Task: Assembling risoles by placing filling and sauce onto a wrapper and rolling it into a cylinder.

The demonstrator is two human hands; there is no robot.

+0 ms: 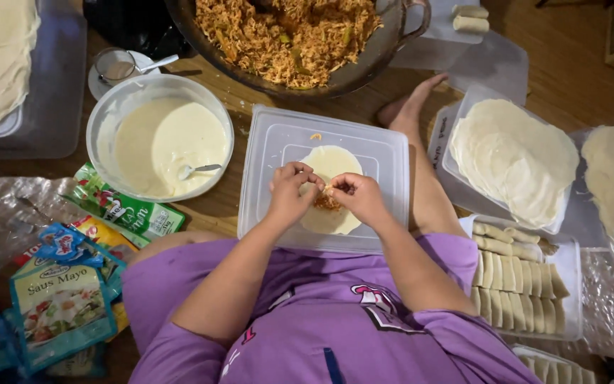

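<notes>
both hands, left hand (289, 193) and right hand (359, 197), pinch orange filling (327, 203) over a round wrapper (330, 165) at the clear lid's (264, 142) centre; bowl (108, 117) holds white batter; wok (200, 32) holds shredded filling; green and blue sachets (62, 306) lie left.

A white bowl (111, 117) of pale batter sits at left with a spoon (198, 170) lying in it — sauce sachets (62, 306) are scattered below. A dark wok (364, 67) of shredded orange filling stands at top. At right, a tray of flat wrappers (513, 160) — below it, a tray of finished rolls (516, 281).
</notes>
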